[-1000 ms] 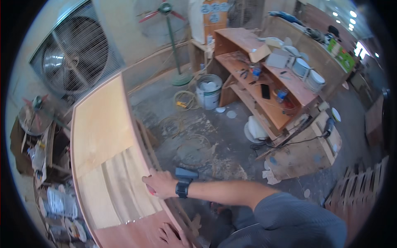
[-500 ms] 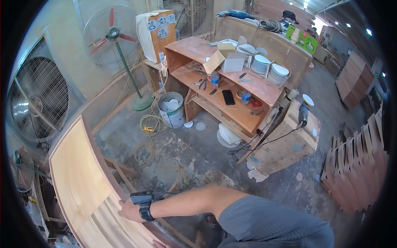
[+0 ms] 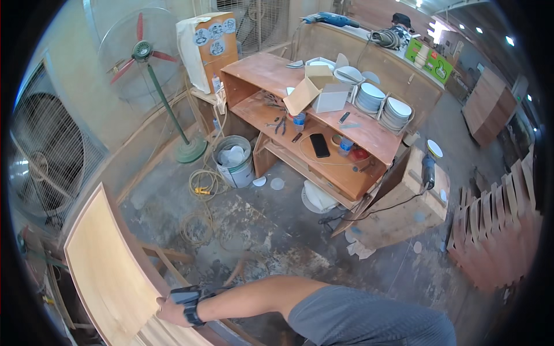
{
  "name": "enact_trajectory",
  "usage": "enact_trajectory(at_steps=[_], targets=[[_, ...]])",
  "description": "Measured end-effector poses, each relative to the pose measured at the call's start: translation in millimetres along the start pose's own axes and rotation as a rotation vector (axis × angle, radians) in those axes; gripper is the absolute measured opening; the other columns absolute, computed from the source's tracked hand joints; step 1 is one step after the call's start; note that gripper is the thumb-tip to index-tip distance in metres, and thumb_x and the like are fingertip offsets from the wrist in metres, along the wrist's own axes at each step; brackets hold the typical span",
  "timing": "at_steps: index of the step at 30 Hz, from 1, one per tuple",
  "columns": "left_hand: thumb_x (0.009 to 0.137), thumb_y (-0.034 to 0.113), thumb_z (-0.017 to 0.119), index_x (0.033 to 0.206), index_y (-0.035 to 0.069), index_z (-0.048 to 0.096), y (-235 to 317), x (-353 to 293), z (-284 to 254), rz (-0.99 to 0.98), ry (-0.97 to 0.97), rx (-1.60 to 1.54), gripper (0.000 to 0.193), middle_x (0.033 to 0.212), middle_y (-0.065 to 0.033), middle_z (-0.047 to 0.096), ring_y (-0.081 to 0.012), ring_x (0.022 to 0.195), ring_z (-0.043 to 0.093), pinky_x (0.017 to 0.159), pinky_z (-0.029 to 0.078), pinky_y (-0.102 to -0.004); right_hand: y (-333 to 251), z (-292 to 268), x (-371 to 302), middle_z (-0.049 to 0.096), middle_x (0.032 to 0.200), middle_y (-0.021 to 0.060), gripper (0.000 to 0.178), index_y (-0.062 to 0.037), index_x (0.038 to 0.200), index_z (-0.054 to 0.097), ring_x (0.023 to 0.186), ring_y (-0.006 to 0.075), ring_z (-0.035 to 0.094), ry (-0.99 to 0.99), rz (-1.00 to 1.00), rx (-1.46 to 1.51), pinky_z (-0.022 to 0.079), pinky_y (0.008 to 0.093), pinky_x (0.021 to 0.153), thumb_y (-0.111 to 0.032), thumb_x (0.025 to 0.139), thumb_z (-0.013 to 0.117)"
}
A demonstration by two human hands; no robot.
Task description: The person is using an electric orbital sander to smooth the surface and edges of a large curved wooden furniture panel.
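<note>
A pale, curved wooden panel (image 3: 109, 259) with a raised darker rim stretches along the lower left. My right arm reaches across from the lower right, in a grey sleeve, with a black device (image 3: 187, 303) strapped at the wrist. My right hand (image 3: 172, 313) lies at the panel's inner edge, its fingers curled over the rim and touching the pale face. Some of those fingers are hidden behind the hand and strap. Below it, the panel's face shows streaked grain. My left hand is out of view.
A wooden workbench (image 3: 259, 118) carries white discs, an open carton, pliers, bottles and a phone. A bucket (image 3: 234, 161), coiled hose (image 3: 202, 190) and green pedestal fan (image 3: 190, 151) stand beyond the panel. A sander (image 3: 428, 170) rests on a box at right, near stacked curved wooden pieces (image 3: 493, 230).
My right hand has shifted slightly left and down in the picture. Fingers seen at the lower edge earlier are gone from view. The whole view has turned slightly.
</note>
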State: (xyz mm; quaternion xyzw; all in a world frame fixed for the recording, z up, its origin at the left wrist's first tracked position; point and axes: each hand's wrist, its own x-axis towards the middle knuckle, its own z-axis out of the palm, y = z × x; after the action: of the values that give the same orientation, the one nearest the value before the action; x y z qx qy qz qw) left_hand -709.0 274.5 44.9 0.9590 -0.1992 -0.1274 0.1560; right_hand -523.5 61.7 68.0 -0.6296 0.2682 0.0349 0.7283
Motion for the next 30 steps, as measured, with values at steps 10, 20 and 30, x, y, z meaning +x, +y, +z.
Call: enact_trajectory(at_steps=[10,20,30], targets=[[0.108,0.034,0.037,0.164,0.0,0.02,-28.5,17.3,13.4,0.066,-0.043,0.004,0.068,0.17,-0.0228,0.024,-0.0428,0.159,0.014,0.125,0.005,-0.0633,53.3,-63.8,18.6,0.06,0.11,0.0138,0.055,-0.0147,0.125,0.054,0.101,0.0362,0.066,-0.083,-0.268,-0.006,0.054,0.0465,0.087,-0.019,0.077,0.08],[0.108,0.035,0.037,0.164,-0.001,0.02,17.8,90.1,7.1,0.061,-0.005,0.033,0.068,0.17,-0.0228,0.024,-0.0429,0.159,0.013,0.125,0.005,-0.0638,8.3,-31.9,84.9,0.061,0.105,0.0226,0.027,-0.008,0.112,0.063,0.092,0.04,0.064,-0.262,-0.885,-0.498,0.052,0.0546,0.073,-0.02,0.088,0.067],[0.108,0.034,0.036,0.164,-0.001,0.021,28.3,150.9,1.3,0.093,-0.003,0.023,0.068,0.17,-0.0232,0.024,-0.0434,0.159,0.014,0.125,0.007,-0.0634,35.7,-68.0,100.3,0.054,0.105,0.0106,0.057,-0.0123,0.125,0.05,0.096,0.0349,0.061,-0.03,-0.485,-0.058,0.048,0.0433,0.082,-0.022,0.078,0.081]])
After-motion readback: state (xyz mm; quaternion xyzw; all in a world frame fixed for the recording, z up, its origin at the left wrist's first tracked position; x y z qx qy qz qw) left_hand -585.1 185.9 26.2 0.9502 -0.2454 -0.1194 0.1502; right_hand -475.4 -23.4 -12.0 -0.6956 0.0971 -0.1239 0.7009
